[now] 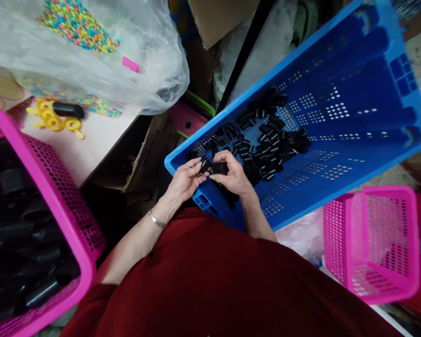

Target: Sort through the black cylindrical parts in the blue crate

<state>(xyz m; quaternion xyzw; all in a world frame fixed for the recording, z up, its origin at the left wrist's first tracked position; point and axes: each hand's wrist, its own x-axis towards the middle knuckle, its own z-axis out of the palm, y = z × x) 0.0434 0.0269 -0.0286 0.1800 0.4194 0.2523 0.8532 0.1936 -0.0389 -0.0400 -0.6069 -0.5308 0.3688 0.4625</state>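
Note:
Over the near end of a large blue crate (pixel 337 159), my two hands meet. Between the thumb and fingers of my left hand (pixel 186 179) is a small black plastic piece (pixel 205 164). A black cylinder (pixel 219 168) is gripped in my right hand (pixel 234 175), its end close to the left hand's piece. Whether the two pieces touch is hard to make out. Below and beyond my hands, many short black tubes (pixel 266 150) lie heaped on the crate's perforated floor.
At left, a pink basket (pixel 87 248) holds larger black cylinders (pixel 44 252). Yellow ring-shaped parts (pixel 54 122) and a black cylinder (pixel 68 110) lie on a white table (pixel 86 154) beside a clear bag (pixel 154 51) of coloured beads (pixel 79 25). Another pink basket (pixel 416 243) stands at right.

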